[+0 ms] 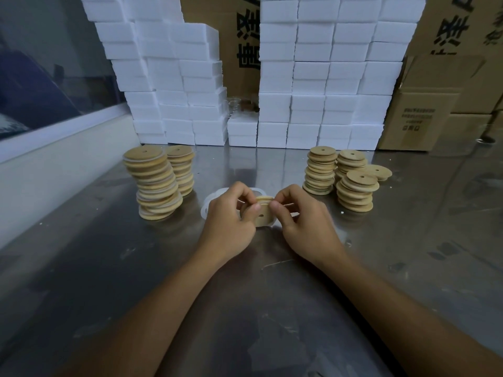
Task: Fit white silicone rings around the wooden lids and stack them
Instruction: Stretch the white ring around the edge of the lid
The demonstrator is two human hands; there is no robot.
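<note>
Head view: left hand [230, 213] and right hand [298, 213] both pinch one wooden lid [261, 212] at its rim, just above the steel table [245, 308], loose silicone rings [215, 198] behind. Lid looks light and stiff, ring soft and stretchy; best held by the edges, thumbs rolling the ring on.

The near half of the worktop [109, 295] is bare metal on both sides of the forearms, open to a hand from the front. Further back, the left stacks [160, 183] stand close together and lean; the right stacks [343, 178] crowd each other too. Between the two groups runs a wide lane, partly taken by loose rings [215, 195]. Behind, a wall of white boxes [313, 91] and cartons [424, 115] closes the far edge.
</note>
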